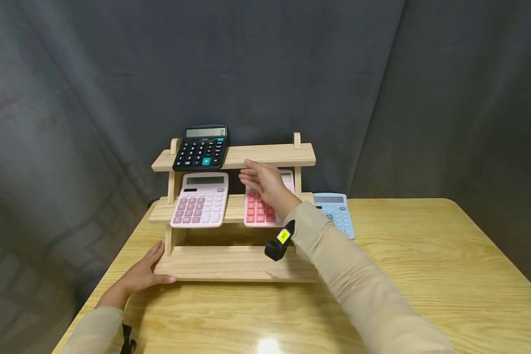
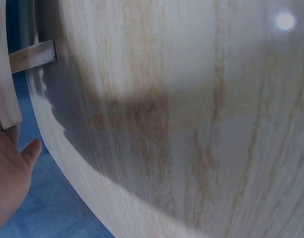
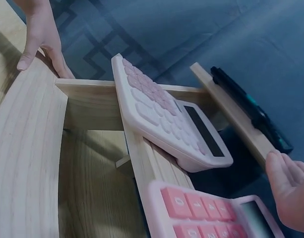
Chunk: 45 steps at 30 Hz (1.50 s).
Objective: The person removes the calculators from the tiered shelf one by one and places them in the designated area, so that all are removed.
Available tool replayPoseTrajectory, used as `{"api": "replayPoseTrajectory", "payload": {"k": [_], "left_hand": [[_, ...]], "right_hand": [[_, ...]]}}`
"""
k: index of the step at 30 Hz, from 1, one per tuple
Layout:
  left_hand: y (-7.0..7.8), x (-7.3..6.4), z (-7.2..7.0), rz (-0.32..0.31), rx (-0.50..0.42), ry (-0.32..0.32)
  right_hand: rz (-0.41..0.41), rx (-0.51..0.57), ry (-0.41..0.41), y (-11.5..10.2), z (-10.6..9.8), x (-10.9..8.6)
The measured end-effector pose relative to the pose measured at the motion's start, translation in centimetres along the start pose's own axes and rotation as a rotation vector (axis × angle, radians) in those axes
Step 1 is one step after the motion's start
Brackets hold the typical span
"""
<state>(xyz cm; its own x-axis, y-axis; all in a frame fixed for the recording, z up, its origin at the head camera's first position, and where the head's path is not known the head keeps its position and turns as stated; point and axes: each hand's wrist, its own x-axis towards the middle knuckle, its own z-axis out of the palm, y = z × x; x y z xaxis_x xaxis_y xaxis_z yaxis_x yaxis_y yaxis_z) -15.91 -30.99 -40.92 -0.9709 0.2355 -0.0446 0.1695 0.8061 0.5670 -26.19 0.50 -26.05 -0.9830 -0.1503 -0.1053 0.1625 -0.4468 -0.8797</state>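
My left hand (image 1: 141, 273) rests at the left end of the wooden shelf stand's bottom board (image 1: 239, 263), its thumb spread along the front edge. My right hand (image 1: 267, 184) reaches over the coral-keyed pink calculator (image 1: 258, 214) with fingers extended, partly hiding it. In the right wrist view the right fingertips (image 3: 274, 161) are by the top board (image 3: 236, 116); whether they touch it I cannot tell. A pale pink calculator with mauve keys (image 1: 200, 200) leans on the middle board, left of the coral-keyed one. On the top board's left leans a black calculator (image 1: 201, 147).
A light blue calculator (image 1: 336, 211) stands behind the stand's right side, partly hidden by the right sleeve (image 1: 354, 275). The wooden table (image 1: 425, 255) extends to the right. Dark grey curtain (image 1: 265, 73) hangs behind the stand.
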Motion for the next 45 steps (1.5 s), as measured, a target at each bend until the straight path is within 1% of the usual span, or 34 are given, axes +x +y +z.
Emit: {"api": "replayPoseTrajectory", "payload": {"k": [4, 8, 14, 20, 25, 30, 32, 38, 41, 45], "left_hand": [[0.2, 0.2, 0.0, 0.004, 0.006, 0.009], [0.4, 0.4, -0.2, 0.009, 0.002, 0.005], [0.3, 0.0, -0.3, -0.002, -0.015, 0.011], [-0.1, -0.3, 0.6, -0.009, -0.041, 0.016], [-0.2, -0.1, 1.2, -0.002, -0.039, 0.022], [0.0, -0.6, 0.8, -0.015, -0.042, 0.023], [-0.1, -0.7, 0.6, -0.010, -0.036, 0.025], [-0.4, -0.3, 0.2, 0.016, -0.009, 0.025], [-0.4, 0.0, 0.1, 0.023, -0.017, 0.019], [-0.3, 0.1, 0.0, 0.018, -0.013, 0.009]], "right_hand": [[-0.029, -0.020, 0.003, 0.2, 0.9, 0.7], [-0.048, -0.039, 0.020, 0.3, 1.7, 1.4], [-0.062, -0.075, 0.023, 1.1, 3.2, 2.3], [-0.060, -0.125, 0.033, 2.3, 4.3, 2.7], [-0.073, -0.125, 0.062, 2.8, 4.5, 2.8], [-0.072, -0.115, 0.054, 3.1, 5.1, 2.9], [-0.068, -0.123, 0.054, 3.1, 5.5, 2.9], [-0.076, -0.176, 0.096, 3.0, 6.3, 3.4], [-0.081, -0.158, 0.124, 3.0, 6.4, 3.6], [-0.066, -0.077, 0.132, 3.1, 6.3, 3.6]]}}
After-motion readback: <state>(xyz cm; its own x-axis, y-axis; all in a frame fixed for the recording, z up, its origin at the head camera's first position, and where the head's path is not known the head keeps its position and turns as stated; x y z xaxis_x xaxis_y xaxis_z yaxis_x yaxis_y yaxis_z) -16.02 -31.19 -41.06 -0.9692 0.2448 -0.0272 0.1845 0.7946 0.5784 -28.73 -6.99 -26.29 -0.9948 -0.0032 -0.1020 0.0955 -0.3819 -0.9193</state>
